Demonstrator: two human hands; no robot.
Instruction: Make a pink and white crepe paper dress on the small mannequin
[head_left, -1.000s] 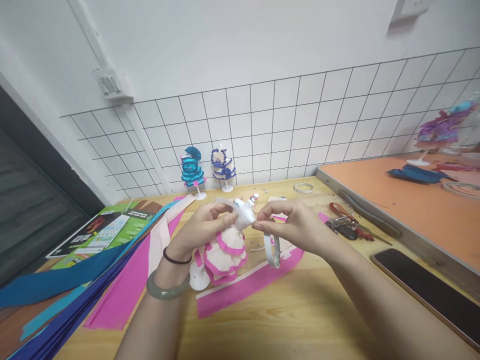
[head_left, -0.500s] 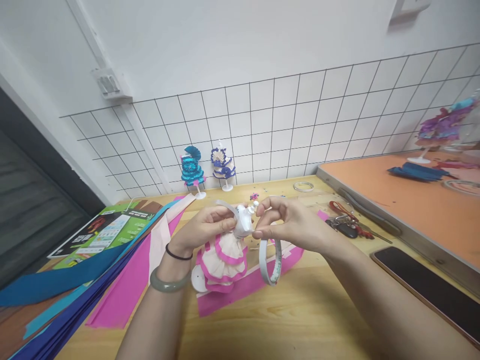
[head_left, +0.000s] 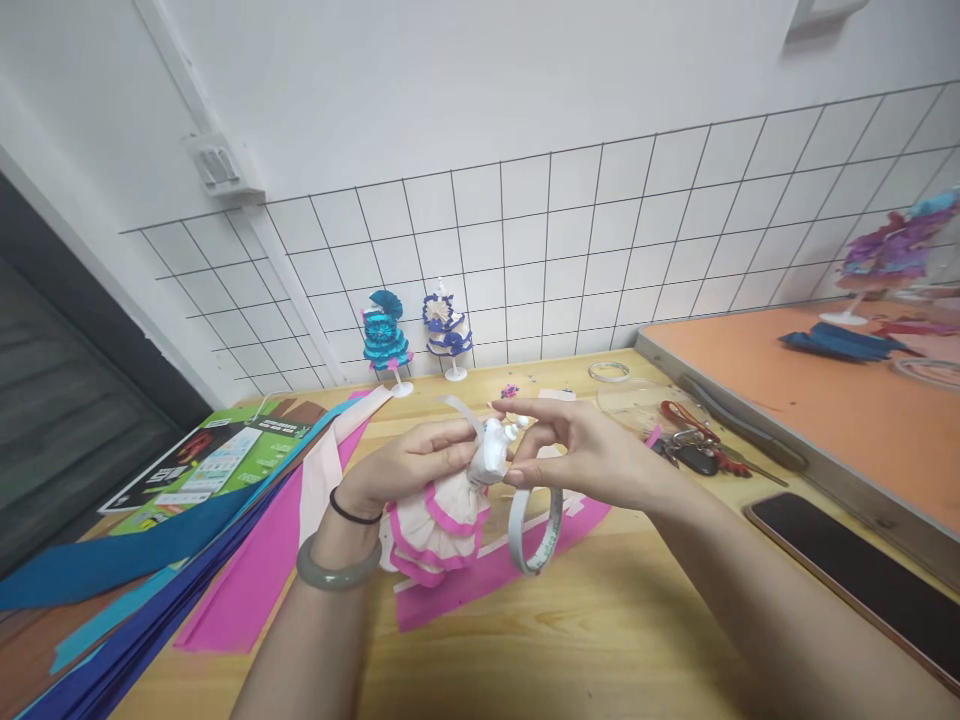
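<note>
My left hand [head_left: 420, 462] is closed round a small white dress form [head_left: 490, 452], tilted with its neck knob to the upper right. Its layered cream paper skirt [head_left: 442, 525] has pink edges. A loose strip of tape [head_left: 459, 405] sticks up behind my left fingertips. My right hand [head_left: 574, 450] curves round the form's neck end, thumb at its chest and index finger reaching over the top. From the right fingers hangs a roll of tape [head_left: 517, 530]; the exact grip on it is partly hidden. Beneath lies a pink crepe paper strip [head_left: 450, 602].
Two dressed forms, one teal [head_left: 386, 340] and one blue and cream [head_left: 448, 335], stand by the wall grid. Crepe strips [head_left: 247, 570] cover the left side. Keys [head_left: 697, 455], a phone [head_left: 855, 570] and an orange-topped raised board [head_left: 825, 400] are at right.
The dress form has turned slightly, its neck knob shifting right. My right index finger has stretched out over its top. The tape roll has swung a little left.
</note>
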